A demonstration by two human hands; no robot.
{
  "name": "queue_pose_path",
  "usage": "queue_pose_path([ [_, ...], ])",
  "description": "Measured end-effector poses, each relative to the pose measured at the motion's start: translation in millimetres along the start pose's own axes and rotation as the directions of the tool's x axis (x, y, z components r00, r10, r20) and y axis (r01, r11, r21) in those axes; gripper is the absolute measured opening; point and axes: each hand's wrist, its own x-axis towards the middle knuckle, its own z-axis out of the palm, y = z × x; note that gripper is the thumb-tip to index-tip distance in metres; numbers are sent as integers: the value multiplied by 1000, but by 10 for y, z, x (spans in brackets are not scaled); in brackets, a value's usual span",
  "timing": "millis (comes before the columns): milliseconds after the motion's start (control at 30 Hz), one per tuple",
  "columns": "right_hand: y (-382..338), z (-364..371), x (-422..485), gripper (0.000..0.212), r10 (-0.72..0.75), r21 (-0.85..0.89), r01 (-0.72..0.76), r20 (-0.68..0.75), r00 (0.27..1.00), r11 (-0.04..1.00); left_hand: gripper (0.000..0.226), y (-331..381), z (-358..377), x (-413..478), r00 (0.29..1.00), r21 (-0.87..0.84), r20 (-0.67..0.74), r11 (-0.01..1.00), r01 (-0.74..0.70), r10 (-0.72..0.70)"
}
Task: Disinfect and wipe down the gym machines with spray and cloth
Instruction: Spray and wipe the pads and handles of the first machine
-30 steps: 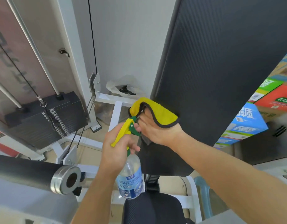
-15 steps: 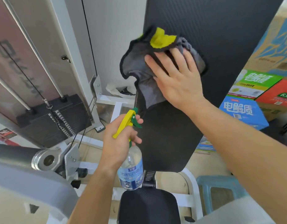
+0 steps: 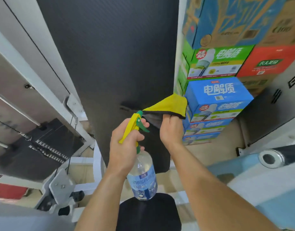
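A tall black back pad (image 3: 113, 60) of the gym machine fills the middle of the view. My left hand (image 3: 125, 144) grips the neck of a clear spray bottle (image 3: 143, 179) with a yellow and green trigger head (image 3: 135, 125), held upright before the pad's lower part. My right hand (image 3: 171, 130) grips a yellow and grey cloth (image 3: 170, 105) at the pad's lower right edge; the cloth sticks up and out from my fingers. The black seat pad (image 3: 148, 214) lies below the bottle.
A black weight stack (image 3: 48, 144) with cables and white frame posts (image 3: 35, 64) stands at the left. Stacked drink cartons (image 3: 216, 97) rise at the right. A metal roller end (image 3: 270, 158) sits at the right, and a white bracket (image 3: 60, 185) at the lower left.
My right hand has swept the cloth down from the top of the back pad to its lower right edge. The view has swung so the pad now fills the centre. The bottle stays held.
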Motion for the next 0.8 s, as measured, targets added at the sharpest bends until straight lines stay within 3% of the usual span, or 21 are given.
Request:
queue_pose_path([
  [67, 99, -120, -37, 35, 74, 50, -76, 47, 996, 996, 34, -20, 181, 29, 1000, 7, 19, 1000, 1, -1],
  [133, 138, -211, -39, 27, 194, 209, -200, 51, 980, 957, 33, -26, 332, 60, 999, 29, 14, 999, 30, -30],
  [233, 201, -285, 63, 17, 411, 541, -343, -7, 912, 768, 28, -31, 566, 109, 996, 65, -34, 995, 82, -80],
  [300, 229, -325, 91, 19, 492, 658, -367, -7, 870, 658, 31, -39, 692, 127, 992, 97, -59, 988, 118, -113],
  [533, 425, -524, 184, 21, 497, 830, -335, 81, 864, 447, 23, -93, 972, 99, 979, 178, -36, 963, 204, -200],
  [700, 487, -614, 168, 23, 452, 853, -328, 125, 883, 406, 29, -174, 1053, 112, 981, 241, -81, 951, 193, -179],
  [800, 510, -639, 168, 26, 449, 864, -330, 140, 882, 380, 17, -226, 1068, 115, 980, 274, -110, 943, 189, -164],
])
